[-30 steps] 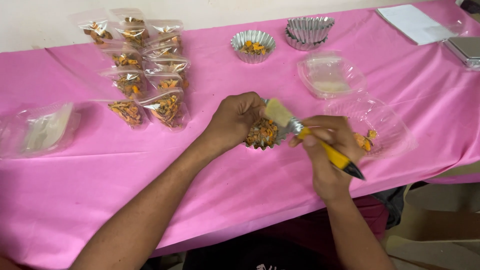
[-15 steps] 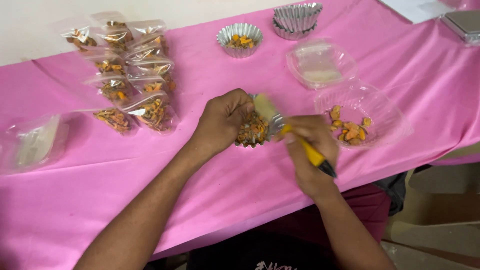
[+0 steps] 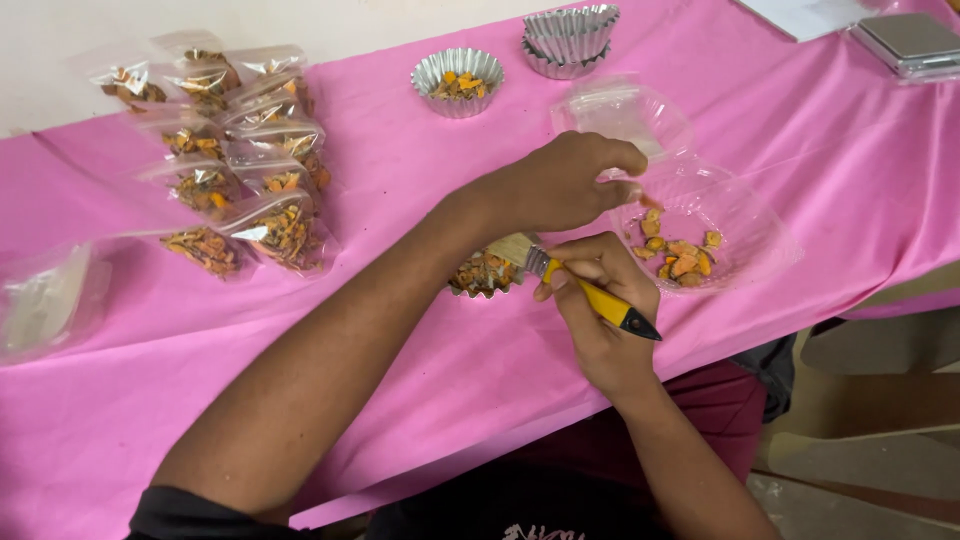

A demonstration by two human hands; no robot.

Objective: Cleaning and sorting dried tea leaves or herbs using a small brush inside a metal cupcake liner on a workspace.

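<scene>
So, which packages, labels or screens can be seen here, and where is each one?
Clear bags: back left cluster, orange-brown pieces inside.
Flat clear bag: far left edge, pale contents.
Clear plastic container: by the left hand, orange pieces inside.
Grey flat device: back right corner; screen not discernible.

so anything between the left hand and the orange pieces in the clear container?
Nothing visible. The left hand hovers over the rim of the clear plastic container, fingertips just above the orange pieces. The right hand holds the brush alongside, over the foil cup.

Crinkled shiny foil cup [image 3: 458,80] at twelve o'clock; glossy clear plastic tray [image 3: 745,245]; matt pink cloth [image 3: 400,360]; yellow plastic-handled brush [image 3: 590,295]
</scene>
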